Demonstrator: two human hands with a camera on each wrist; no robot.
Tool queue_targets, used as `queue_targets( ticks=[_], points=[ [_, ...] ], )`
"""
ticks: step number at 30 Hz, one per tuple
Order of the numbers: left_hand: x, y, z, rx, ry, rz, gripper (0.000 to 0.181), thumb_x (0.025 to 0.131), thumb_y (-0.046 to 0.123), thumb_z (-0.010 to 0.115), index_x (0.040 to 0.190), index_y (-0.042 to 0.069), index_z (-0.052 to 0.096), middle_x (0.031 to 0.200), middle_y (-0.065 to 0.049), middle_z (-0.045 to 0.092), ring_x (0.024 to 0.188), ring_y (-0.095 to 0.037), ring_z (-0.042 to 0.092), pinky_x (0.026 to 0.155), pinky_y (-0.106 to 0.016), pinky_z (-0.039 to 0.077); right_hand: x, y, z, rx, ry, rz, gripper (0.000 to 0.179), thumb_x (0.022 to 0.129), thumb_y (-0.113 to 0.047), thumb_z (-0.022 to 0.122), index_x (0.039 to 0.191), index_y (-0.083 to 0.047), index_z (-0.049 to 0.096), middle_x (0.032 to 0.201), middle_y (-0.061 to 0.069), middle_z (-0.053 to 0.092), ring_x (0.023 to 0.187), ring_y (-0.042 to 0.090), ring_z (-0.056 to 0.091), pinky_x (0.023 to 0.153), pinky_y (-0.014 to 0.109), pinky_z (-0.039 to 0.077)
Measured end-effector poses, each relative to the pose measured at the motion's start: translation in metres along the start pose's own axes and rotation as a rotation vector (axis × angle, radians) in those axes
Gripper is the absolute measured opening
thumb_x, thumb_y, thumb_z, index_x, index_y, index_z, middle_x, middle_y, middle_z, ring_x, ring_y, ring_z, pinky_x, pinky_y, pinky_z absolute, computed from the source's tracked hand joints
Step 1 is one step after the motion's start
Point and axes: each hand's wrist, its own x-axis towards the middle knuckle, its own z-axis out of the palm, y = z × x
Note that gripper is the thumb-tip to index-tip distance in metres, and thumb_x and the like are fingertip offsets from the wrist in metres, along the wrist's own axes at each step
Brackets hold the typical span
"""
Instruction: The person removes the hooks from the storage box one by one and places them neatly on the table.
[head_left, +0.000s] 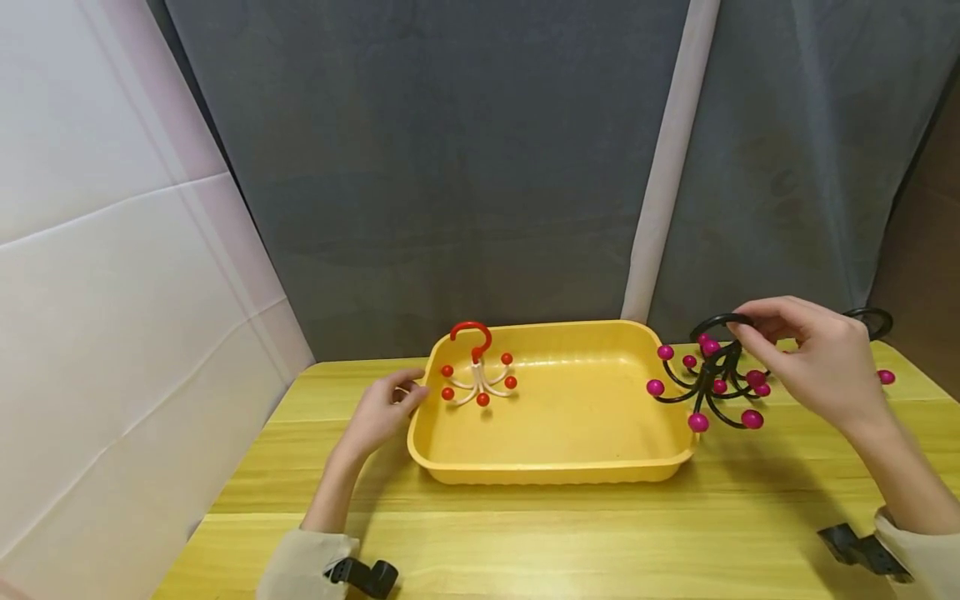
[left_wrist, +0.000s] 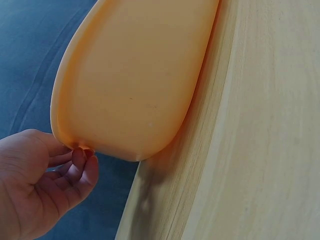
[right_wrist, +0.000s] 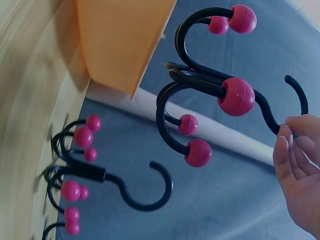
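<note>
My left hand (head_left: 378,412) pinches the left rim of a yellow plastic tray (head_left: 555,475), thumb and fingertips at its edge. Inside the tray, toward its left end, is a red-and-white multi-arm hook hanger (head_left: 477,377) with red ball tips and a red hook at the top. My right hand (head_left: 821,358) pinches the hook of a black multi-arm hanger (right_wrist: 236,97) with pink ball tips. This hanger is raised above the table and overlaps the tray's right end in the head view.
Another black hanger (right_wrist: 90,171) with pink balls stands on the wooden table (head_left: 525,542) at the right, partly hidden behind my right hand in the head view. A grey curtain (head_left: 450,167) hangs behind the table, and a white panel (head_left: 135,292) stands at the left.
</note>
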Motion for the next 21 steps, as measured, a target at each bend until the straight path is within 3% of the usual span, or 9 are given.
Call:
queue_targets(
  ticks=[6, 11, 13, 17, 21],
  points=[
    [0.000, -0.001, 0.000, 0.001, 0.003, -0.017, 0.033, 0.098, 0.010, 0.066, 0.127, -0.006, 0.063, 0.097, -0.014, 0.067, 0.082, -0.023, 0.062, 0.067, -0.024, 0.048, -0.004, 0.014, -0.012, -0.067, 0.009, -0.020, 0.033, 0.067, 0.016, 0.084, 0.095, -0.001, 0.075, 0.082, 0.010, 0.072, 0.073, -0.024, 0.047, 0.063, 0.004, 0.040],
    [0.000, -0.001, 0.000, -0.007, 0.001, -0.018, 0.033, 0.098, 0.010, 0.066, 0.127, -0.006, 0.063, 0.097, -0.014, 0.066, 0.081, -0.023, 0.061, 0.066, -0.024, 0.047, -0.011, 0.024, -0.021, -0.103, 0.002, -0.001, 0.032, 0.068, 0.014, 0.083, 0.093, -0.003, 0.076, 0.080, -0.007, 0.069, 0.073, -0.027, 0.045, 0.058, 0.008, 0.038],
    [0.000, -0.001, 0.000, -0.007, 0.000, -0.017, 0.033, 0.098, 0.010, 0.065, 0.128, -0.007, 0.063, 0.097, -0.014, 0.066, 0.081, -0.023, 0.061, 0.066, -0.024, 0.046, -0.014, 0.027, -0.023, -0.114, -0.014, 0.006, 0.032, 0.068, 0.014, 0.083, 0.093, -0.003, 0.075, 0.079, -0.007, 0.070, 0.073, -0.028, 0.045, 0.057, 0.009, 0.038],
    [-0.001, -0.001, 0.000, -0.007, -0.002, -0.017, 0.033, 0.098, 0.009, 0.065, 0.128, -0.007, 0.063, 0.097, -0.014, 0.066, 0.081, -0.023, 0.061, 0.067, -0.024, 0.047, -0.019, 0.032, -0.025, -0.138, -0.048, 0.018, 0.031, 0.068, 0.013, 0.083, 0.093, -0.002, 0.074, 0.076, 0.010, 0.071, 0.071, -0.028, 0.043, 0.058, 0.009, 0.038],
    [0.000, -0.002, 0.000, -0.009, -0.001, -0.016, 0.033, 0.098, 0.009, 0.065, 0.127, -0.007, 0.063, 0.096, -0.014, 0.066, 0.081, -0.022, 0.061, 0.066, -0.024, 0.047, -0.022, 0.037, -0.027, -0.145, -0.084, 0.045, 0.029, 0.069, 0.012, 0.082, 0.093, -0.001, 0.073, 0.074, 0.010, 0.070, 0.068, -0.026, 0.044, 0.059, 0.009, 0.039]
  ],
)
